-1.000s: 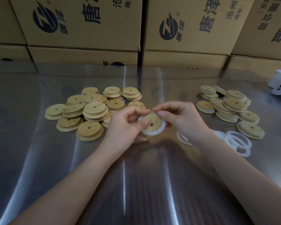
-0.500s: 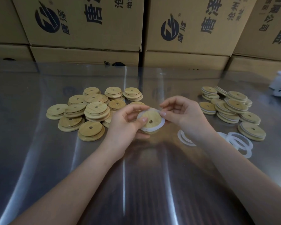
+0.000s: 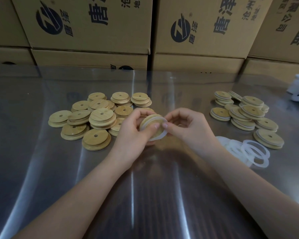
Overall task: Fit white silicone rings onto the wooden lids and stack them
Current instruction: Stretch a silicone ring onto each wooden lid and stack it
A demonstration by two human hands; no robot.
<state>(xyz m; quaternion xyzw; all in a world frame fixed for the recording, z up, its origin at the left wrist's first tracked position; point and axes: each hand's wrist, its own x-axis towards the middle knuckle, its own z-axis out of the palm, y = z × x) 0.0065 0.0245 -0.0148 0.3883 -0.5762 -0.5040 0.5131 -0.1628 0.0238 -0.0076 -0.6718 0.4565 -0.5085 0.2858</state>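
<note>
Left hand (image 3: 133, 130) grips a wooden lid (image 3: 149, 125) while right hand (image 3: 183, 125) pinches its half-seated silicone ring (image 3: 160, 136); next, likely press the loose arc home.

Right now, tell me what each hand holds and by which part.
Both hold one wooden lid. The left hand grips its left rim, thumb on the face; the right hand pinches the white silicone ring at the lid's right edge.

Both hands, left (image 3: 134, 131) and right (image 3: 186, 125), grip a wooden lid (image 3: 149, 124) with a white ring (image 3: 160, 135) partly around it.
</note>
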